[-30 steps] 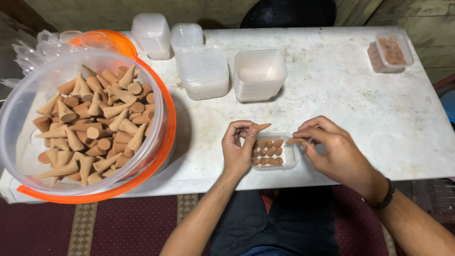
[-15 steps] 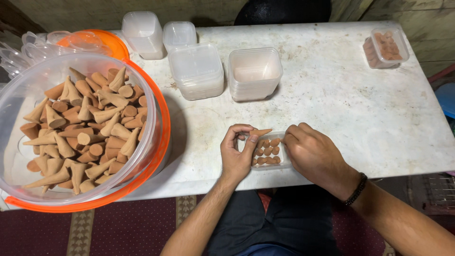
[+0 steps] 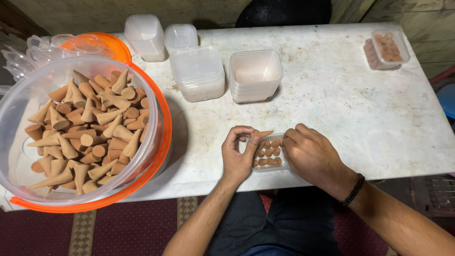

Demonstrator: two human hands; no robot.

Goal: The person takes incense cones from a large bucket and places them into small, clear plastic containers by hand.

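Pinching a single brown cone (image 3: pixel 262 134) between thumb and curled fingertips of the left hand (image 3: pixel 240 154), tip pointing right, just above the near-left edge of a small clear plastic box (image 3: pixel 268 152). Closing the other left fingers loosely toward the palm. Resting the right hand (image 3: pixel 310 155) over the right end of that same box, fingers bent down and bunched at its rim; holding anything there or not, impossible to tell, since the fingertips are hiding behind the knuckles. Wearing a dark bead bracelet (image 3: pixel 354 189) on the right wrist.

Sitting between both hands, near the front edge of the worn white table (image 3: pixel 360 109): the small box, showing rows of cones standing with round bases up.

Lying further back, just beyond the hands: a stack of empty clear tubs (image 3: pixel 256 76), beside it a stack of clear square lids (image 3: pixel 198 72), and behind those two more stacks of clear containers (image 3: pixel 161 35). Standing at the far right corner, well apart: a closed clear box filled with cones (image 3: pixel 385 47).

Taking up the left end of the table: a large clear bowl (image 3: pixel 14 156) set in an orange rimmed basin (image 3: pixel 163 142), heaped with loose brown cones (image 3: pixel 90 128) lying every way. Showing below the table edge: dark trousers and a dark red patterned carpet (image 3: pixel 118 227).
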